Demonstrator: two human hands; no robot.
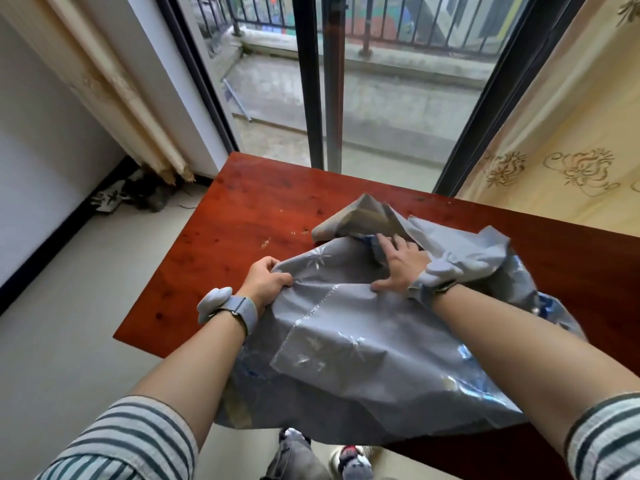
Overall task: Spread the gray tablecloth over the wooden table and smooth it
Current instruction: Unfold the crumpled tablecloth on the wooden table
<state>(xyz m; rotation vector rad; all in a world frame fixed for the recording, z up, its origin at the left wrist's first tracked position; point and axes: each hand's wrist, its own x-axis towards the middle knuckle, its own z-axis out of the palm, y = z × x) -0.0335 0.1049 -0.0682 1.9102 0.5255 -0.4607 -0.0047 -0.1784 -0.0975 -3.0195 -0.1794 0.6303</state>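
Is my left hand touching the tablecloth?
Touching. The head view shows the left hand with fingers curled round a bunched edge of the tablecloth.

A crumpled gray tablecloth [363, 327] (shiny, with a pale leaf print) lies bunched on the near right part of a reddish wooden table [242, 209], and its lower edge hangs over the near side. The left hand [266, 282] grips the cloth's left edge with curled fingers. The right hand [401, 265] rests on top near a raised fold, its fingertips tucked into the crease; whether it grips there is unclear. Both wrists wear gray bands, and striped sleeves show at the bottom corners. Beyond the table are a glass door [398, 109], a balcony railing [398, 26] and a cream curtain [554, 150].
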